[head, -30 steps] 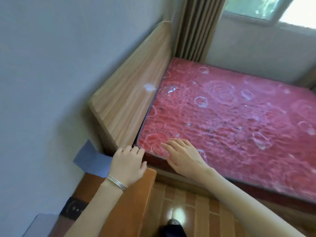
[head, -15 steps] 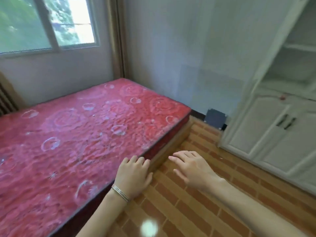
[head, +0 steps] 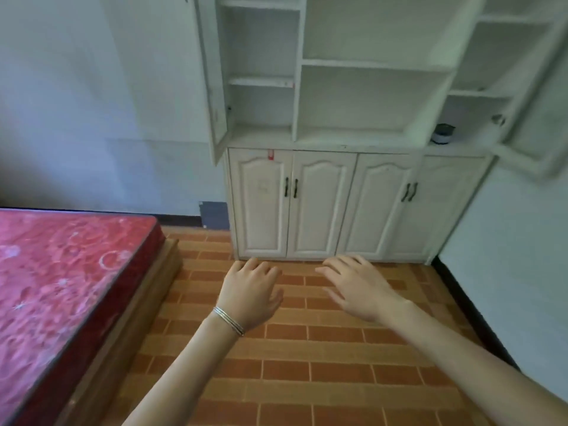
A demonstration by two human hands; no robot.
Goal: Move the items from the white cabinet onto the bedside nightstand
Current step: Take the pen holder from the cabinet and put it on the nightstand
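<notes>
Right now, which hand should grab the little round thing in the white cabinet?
Probably the right hand: the little round thing sits in the far-right open compartment of the white cabinet, on that hand's side. Both hands are empty and open, but the left hand would have to reach across.

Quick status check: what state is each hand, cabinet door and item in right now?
left hand: empty, fingers relaxed.
right hand: empty, fingers spread.
upper left door: swung open.
upper right door: swung open.
lower doors: all four shut.
small dark round item: standing in the right side of the white cabinet, untouched.
</notes>
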